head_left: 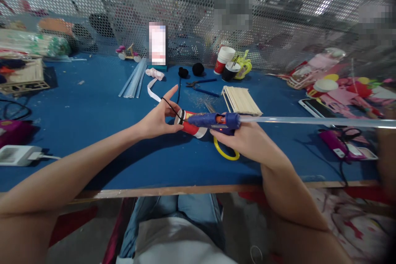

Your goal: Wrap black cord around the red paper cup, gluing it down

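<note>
The left hand (162,117) is pinching the cup (189,128) over the worktop (123,169) while the right hand (247,140) is gripping the glue gun (208,121), seemingly gluing cord (182,116) round it, the next move likely calling for keeping that cord snug.

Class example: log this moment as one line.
left hand: holds red-and-white paper cup, thin black cord | right hand: grips blue plastic glue gun, pointing toward cup
</note>
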Demonstrator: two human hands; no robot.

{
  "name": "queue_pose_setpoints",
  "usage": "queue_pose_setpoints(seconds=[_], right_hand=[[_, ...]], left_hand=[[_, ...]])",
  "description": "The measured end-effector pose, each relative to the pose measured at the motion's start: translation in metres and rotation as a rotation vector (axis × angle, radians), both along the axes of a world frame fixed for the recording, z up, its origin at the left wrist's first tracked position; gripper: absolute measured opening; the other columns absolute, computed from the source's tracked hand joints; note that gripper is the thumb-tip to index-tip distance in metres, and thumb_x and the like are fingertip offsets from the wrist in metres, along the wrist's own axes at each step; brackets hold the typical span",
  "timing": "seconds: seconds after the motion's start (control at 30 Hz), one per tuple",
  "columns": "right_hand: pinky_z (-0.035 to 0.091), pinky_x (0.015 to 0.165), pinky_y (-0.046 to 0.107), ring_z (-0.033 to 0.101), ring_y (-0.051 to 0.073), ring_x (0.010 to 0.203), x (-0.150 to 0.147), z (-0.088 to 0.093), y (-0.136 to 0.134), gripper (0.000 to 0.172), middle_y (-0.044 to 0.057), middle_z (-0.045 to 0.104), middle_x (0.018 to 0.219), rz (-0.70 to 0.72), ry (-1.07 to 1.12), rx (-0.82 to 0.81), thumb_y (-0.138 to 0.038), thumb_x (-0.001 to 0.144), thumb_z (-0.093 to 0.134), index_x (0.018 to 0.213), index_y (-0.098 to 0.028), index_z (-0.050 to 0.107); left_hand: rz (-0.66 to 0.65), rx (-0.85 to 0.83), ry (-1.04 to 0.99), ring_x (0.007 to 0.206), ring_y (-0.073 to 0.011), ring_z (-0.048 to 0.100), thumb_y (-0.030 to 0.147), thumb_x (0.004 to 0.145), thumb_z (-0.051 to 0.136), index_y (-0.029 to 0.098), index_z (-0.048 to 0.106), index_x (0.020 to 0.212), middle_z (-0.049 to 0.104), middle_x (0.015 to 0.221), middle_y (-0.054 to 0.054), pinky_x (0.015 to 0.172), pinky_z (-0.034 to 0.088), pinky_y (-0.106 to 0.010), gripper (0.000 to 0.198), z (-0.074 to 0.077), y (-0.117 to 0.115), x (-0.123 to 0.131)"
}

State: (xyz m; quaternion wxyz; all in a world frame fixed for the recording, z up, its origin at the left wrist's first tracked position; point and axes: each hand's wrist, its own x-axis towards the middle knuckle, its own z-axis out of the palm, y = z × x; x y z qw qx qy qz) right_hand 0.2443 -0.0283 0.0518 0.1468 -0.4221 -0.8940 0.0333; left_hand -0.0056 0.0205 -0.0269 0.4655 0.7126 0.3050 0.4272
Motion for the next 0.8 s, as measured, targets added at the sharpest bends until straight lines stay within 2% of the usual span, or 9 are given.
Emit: queue_pose_setpoints(seconds=[0.2, 0.37, 0.47, 0.6, 0.73, 0.8], right_hand=[[0.047, 0.064, 0.03, 0.061, 0.02, 0.071, 0.001, -0.0038, -0.0002, 0.018, 0.007, 0.069, 0.078, -0.035, 0.054, 0.017, -0.029, 0.086, 0.052, 0.084, -0.018, 0.067], [0.045, 0.062, 0.031, 0.061, 0.021, 0.069, 0.003, -0.003, 0.0012, 0.023, 0.007, 0.067, 0.071, -0.027, -0.017, 0.065, -0.031, 0.087, 0.051, 0.088, -0.019, 0.07], [0.044, 0.062, 0.031, 0.062, 0.021, 0.069, 0.0042, -0.0043, 0.001, 0.025, 0.007, 0.067, 0.071, -0.068, 0.033, 0.048, -0.034, 0.088, 0.049, 0.087, -0.018, 0.069], [0.044, 0.063, 0.031, 0.061, 0.021, 0.068, 0.0043, -0.0045, 0.0, 0.022, 0.006, 0.067, 0.071, -0.026, 0.049, 0.039, -0.034, 0.086, 0.052, 0.086, -0.02, 0.068], [0.045, 0.061, 0.031, 0.061, 0.02, 0.065, 0.0031, -0.0024, 0.0008, 0.024, 0.006, 0.066, 0.068, -0.097, 0.12, 0.005, -0.036, 0.087, 0.051, 0.083, -0.019, 0.067], [0.045, 0.061, 0.031, 0.061, 0.02, 0.066, 0.0038, -0.0028, 0.001, 0.026, 0.006, 0.066, 0.069, -0.082, 0.135, 0.014, -0.039, 0.087, 0.05, 0.084, -0.02, 0.067]], left_hand=[[-0.028, 0.04, 0.001, 0.091, -0.0152, 0.061, 0.011, 0.065, 0.076, 0.034, 0.01, 0.148, 0.056, 0.101, -0.003, 0.091, 0.049, -0.037, 0.109, -0.0002, 0.0013, 0.0008], [-0.059, 0.1, 0.018, 0.094, -0.0161, 0.061, 0.012, 0.066, 0.076, 0.037, 0.01, 0.148, 0.056, 0.106, -0.003, 0.092, 0.049, -0.037, 0.108, -0.0006, 0.0024, 0.0002], [-0.074, 0.132, 0.034, 0.096, -0.0172, 0.061, 0.012, 0.067, 0.076, 0.036, 0.009, 0.148, 0.057, 0.107, -0.005, 0.092, 0.049, -0.038, 0.108, -0.0008, 0.0024, -0.0001], [-0.096, 0.154, 0.026, 0.097, -0.0174, 0.06, 0.012, 0.068, 0.075, 0.037, 0.008, 0.148, 0.055, 0.109, -0.005, 0.092, 0.049, -0.038, 0.107, -0.0009, 0.0025, 0.0002], [-0.093, 0.166, 0.045, 0.098, -0.0175, 0.059, 0.012, 0.067, 0.075, 0.037, 0.008, 0.148, 0.055, 0.109, -0.005, 0.092, 0.048, -0.038, 0.108, -0.0005, 0.0028, 0.0003], [-0.088, 0.17, 0.061, 0.099, -0.0176, 0.058, 0.011, 0.067, 0.075, 0.037, 0.008, 0.148, 0.054, 0.109, -0.005, 0.093, 0.048, -0.038, 0.108, -0.0005, 0.0028, 0.0]])
